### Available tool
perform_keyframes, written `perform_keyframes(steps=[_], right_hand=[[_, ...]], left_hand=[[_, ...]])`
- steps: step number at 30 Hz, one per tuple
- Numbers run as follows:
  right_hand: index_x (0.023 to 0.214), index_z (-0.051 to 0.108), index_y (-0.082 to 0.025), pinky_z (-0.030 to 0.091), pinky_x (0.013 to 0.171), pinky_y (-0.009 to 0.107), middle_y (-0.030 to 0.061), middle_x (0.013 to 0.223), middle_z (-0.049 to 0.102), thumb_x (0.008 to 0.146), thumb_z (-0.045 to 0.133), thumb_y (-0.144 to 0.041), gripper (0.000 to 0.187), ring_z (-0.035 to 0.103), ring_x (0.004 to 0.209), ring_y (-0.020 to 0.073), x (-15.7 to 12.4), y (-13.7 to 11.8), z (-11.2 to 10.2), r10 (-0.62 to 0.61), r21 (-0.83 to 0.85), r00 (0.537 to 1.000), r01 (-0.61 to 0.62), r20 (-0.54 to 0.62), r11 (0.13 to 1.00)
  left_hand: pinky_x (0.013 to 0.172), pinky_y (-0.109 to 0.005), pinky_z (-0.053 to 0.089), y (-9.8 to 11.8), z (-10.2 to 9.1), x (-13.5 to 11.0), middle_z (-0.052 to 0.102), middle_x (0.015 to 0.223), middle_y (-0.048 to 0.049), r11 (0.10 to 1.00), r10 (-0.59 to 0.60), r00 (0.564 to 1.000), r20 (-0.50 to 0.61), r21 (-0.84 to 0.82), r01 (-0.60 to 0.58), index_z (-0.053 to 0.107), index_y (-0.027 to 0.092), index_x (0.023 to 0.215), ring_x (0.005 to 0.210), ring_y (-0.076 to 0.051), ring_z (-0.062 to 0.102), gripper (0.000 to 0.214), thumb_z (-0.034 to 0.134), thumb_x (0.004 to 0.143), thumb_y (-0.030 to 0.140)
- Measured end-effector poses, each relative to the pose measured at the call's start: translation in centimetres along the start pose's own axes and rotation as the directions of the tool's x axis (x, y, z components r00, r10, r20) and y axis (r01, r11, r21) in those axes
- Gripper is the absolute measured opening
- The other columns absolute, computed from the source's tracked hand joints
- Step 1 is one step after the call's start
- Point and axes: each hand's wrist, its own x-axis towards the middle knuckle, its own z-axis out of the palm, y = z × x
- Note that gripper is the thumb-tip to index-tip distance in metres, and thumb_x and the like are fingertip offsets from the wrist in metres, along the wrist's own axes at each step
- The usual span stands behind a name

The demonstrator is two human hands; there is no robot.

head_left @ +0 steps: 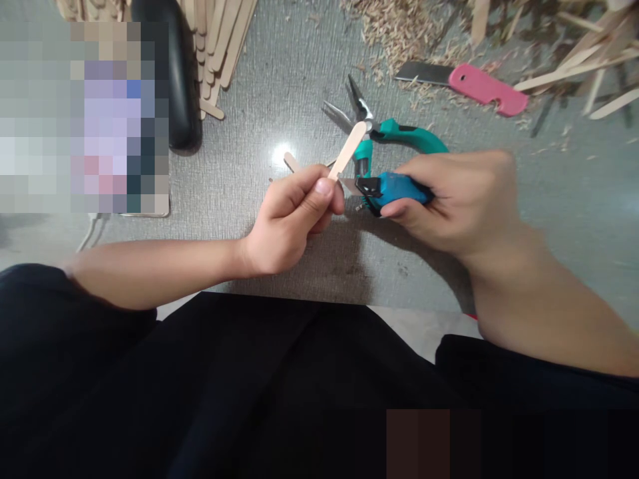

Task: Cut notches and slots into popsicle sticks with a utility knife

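Observation:
Between the thumb and fingers of my left hand [294, 216] is a pale wooden craft stick [351, 148], slanting up to the right with a notch in its edge near my thumb. My right hand [462, 196] grips a blue utility knife [397, 188]. Its short blade [351, 185] points left and lies close beside the notch; whether it touches the wood I cannot tell. Behind both hands lie pliers [417, 136] with teal handles, their jaws spread, partly hidden by the stick and the knife. Another stick end [290, 160] shows just behind my left hand.
A pink-handled knife [486, 88] lies at the upper right near wood shavings [399, 33] and a pile of wood strips [594, 56]. Several craft sticks [219, 40] are stacked at the upper left, beside a black rounded object [184, 86]. A blurred-out device and white cable [90, 231] are at left.

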Motion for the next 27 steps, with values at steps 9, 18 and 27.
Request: perform_keyframes(steps=[9,18,27], right_hand=[[0.066,0.045,-0.025,0.024,0.053,0.036,-0.0043,0.054,0.039,0.113,0.046,-0.086,0.077,0.035,0.048,0.0124,0.8,0.3,-0.3,-0.156,0.15,0.987,0.161,-0.04,0.976],[0.063,0.039,-0.026,0.024,0.052,0.036,-0.0055,0.051,0.034,0.105,0.039,-0.101,0.086,0.03,0.045,0.0127,1.1,0.0,-1.3,-0.071,0.284,0.973,0.006,0.22,0.959],[0.063,0.033,-0.024,0.02,0.054,0.034,-0.0058,0.051,0.031,0.103,0.036,-0.103,0.089,0.028,0.046,0.0103,1.1,-0.3,-0.8,-0.082,0.26,0.979,0.031,0.186,0.965]], left_hand=[[0.043,-0.025,0.024,0.6,-0.1,0.4,0.034,0.053,0.0091,1.0,0.018,0.994,0.105,-0.005,-0.018,0.055,0.024,0.077,0.045,-0.006,0.032,0.065,0.069,0.102,0.082],[0.046,-0.026,0.03,1.1,-0.3,-0.2,0.044,0.06,0.0062,0.997,0.073,0.95,0.302,0.006,-0.079,0.056,0.023,0.08,0.048,-0.007,0.037,0.056,0.07,0.108,0.069],[0.049,-0.024,0.037,-0.2,-0.5,-0.5,0.045,0.063,0.0068,0.98,0.17,0.947,0.272,0.051,-0.19,0.057,0.023,0.083,0.051,-0.007,0.041,0.052,0.068,0.11,0.066]])
